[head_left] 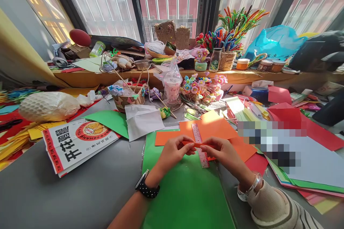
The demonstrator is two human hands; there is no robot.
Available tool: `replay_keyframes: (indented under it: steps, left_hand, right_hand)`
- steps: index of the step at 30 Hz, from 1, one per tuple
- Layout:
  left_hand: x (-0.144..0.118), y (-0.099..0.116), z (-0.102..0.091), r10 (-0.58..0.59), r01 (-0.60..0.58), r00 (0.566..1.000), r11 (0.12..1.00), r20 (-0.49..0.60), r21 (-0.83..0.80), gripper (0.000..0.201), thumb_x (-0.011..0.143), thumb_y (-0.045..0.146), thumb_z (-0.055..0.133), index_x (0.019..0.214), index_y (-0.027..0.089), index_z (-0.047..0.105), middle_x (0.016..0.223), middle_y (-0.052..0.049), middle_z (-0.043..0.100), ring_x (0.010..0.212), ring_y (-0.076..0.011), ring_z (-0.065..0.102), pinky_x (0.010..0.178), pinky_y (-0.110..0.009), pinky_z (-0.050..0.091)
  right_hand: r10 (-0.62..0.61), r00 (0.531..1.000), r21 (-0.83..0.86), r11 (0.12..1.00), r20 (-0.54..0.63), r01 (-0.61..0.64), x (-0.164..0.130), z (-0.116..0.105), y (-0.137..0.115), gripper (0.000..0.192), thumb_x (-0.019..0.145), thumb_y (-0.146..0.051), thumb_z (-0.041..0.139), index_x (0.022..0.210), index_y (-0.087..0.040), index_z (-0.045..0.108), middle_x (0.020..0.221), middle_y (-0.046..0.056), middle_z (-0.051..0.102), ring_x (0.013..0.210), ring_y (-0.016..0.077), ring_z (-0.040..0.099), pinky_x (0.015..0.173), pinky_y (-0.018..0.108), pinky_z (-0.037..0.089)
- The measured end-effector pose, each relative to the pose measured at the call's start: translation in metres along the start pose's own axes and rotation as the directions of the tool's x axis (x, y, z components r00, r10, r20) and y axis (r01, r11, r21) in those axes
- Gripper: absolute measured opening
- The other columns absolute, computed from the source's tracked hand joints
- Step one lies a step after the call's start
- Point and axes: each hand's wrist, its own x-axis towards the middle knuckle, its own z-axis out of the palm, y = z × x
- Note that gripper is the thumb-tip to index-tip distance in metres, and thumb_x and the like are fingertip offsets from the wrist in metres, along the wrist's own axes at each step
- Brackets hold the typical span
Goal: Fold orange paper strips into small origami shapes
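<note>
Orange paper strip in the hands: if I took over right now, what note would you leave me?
Left hand and right hand: both pinch a narrow orange paper strip between the fingertips, above the green sheet.
Pink ruler lies under the strip, across the big orange paper.
Done: the strip is separate from the sheet.
Left: I cannot tell whether it has been folded; more coloured paper lies to the right.
</note>
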Motion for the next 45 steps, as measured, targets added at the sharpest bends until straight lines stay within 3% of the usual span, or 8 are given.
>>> replay_keyframes:
  steps: [7,11,16,25,30,35,40,45]
  left_hand:
    - [0.001,0.001,0.000,-0.023,0.023,1.000,0.999,-0.002,-0.023,0.027,0.069,0.037,0.056,0.074,0.011,0.056,0.064,-0.007,0.065,0.062,-0.0174,0.063,0.060,-0.028,0.050]
    - [-0.001,0.006,-0.001,-0.033,0.035,0.999,0.992,0.020,-0.118,0.026,0.066,0.035,0.059,0.077,0.011,0.054,0.063,-0.006,0.065,0.060,-0.0165,0.063,0.059,-0.027,0.050]
    - [-0.003,0.011,-0.003,-0.005,0.023,0.995,0.981,0.095,-0.192,0.044,0.064,0.029,0.063,0.102,0.014,0.046,0.060,-0.002,0.064,0.055,-0.0144,0.061,0.057,-0.025,0.048]
    - [-0.003,0.004,-0.002,0.041,-0.023,0.994,0.985,0.101,-0.173,0.019,0.068,0.028,0.060,0.077,0.012,0.056,0.062,-0.003,0.063,0.058,-0.0120,0.060,0.059,-0.023,0.048]
    - [-0.003,0.004,-0.001,0.023,-0.017,0.999,0.992,0.045,-0.126,0.020,0.068,0.029,0.059,0.078,0.012,0.056,0.061,-0.003,0.064,0.060,-0.0134,0.061,0.060,-0.024,0.048]
    - [0.000,0.003,-0.001,-0.034,0.036,0.999,0.991,0.016,-0.131,0.022,0.067,0.032,0.059,0.072,0.012,0.053,0.063,-0.003,0.064,0.058,-0.0141,0.061,0.059,-0.025,0.048]
    - [0.002,0.001,-0.004,-0.047,0.047,0.999,0.999,0.015,0.003,0.024,0.068,0.036,0.056,0.066,0.013,0.056,0.058,-0.002,0.062,0.055,-0.0130,0.059,0.054,-0.023,0.046]
    - [-0.002,0.010,-0.012,0.115,-0.096,0.993,0.913,-0.025,0.398,0.028,0.070,0.038,0.053,0.064,0.013,0.065,0.058,-0.003,0.061,0.056,-0.0125,0.055,0.053,-0.020,0.041]
  right_hand:
    - [0.061,0.998,0.060,0.996,0.006,-0.061,-0.001,0.000,-0.002,0.028,0.067,-0.042,0.058,0.071,-0.014,0.059,0.066,0.002,0.062,0.054,0.0106,0.055,0.051,0.022,0.046]
    - [0.096,0.989,0.172,0.978,0.114,-0.115,-0.003,0.000,-0.003,0.029,0.067,-0.042,0.058,0.073,-0.014,0.058,0.066,0.002,0.060,0.056,0.0105,0.055,0.055,0.023,0.047]
    - [0.098,0.968,0.296,0.941,0.230,-0.166,-0.004,0.000,-0.003,0.026,0.068,-0.038,0.059,0.073,-0.013,0.058,0.063,0.000,0.057,0.053,0.0078,0.051,0.054,0.021,0.043]
    - [0.110,0.955,0.336,0.920,0.274,-0.203,-0.004,-0.001,-0.002,0.023,0.070,-0.035,0.058,0.074,-0.012,0.057,0.063,-0.001,0.056,0.053,0.0067,0.050,0.054,0.020,0.040]
    - [0.051,0.989,0.193,0.978,0.140,-0.077,-0.002,0.002,-0.003,0.026,0.070,-0.037,0.057,0.084,-0.015,0.057,0.068,0.001,0.060,0.058,0.0105,0.055,0.054,0.022,0.043]
    - [-0.221,0.974,-0.172,0.962,-0.044,0.210,-0.003,0.006,-0.001,0.019,0.074,-0.032,0.054,0.083,-0.018,0.062,0.078,0.004,0.065,0.070,0.0156,0.059,0.064,0.025,0.045]
    - [-0.371,0.928,-0.447,0.834,-0.021,0.323,-0.004,0.007,0.003,0.024,0.080,-0.030,0.045,0.076,-0.017,0.064,0.061,0.003,0.061,0.056,0.0137,0.055,0.051,0.022,0.040]
    - [-0.295,0.954,-0.382,0.878,0.047,0.290,-0.001,0.009,0.004,0.029,0.081,-0.033,0.042,0.067,-0.016,0.062,0.058,0.002,0.061,0.052,0.0119,0.056,0.050,0.020,0.041]
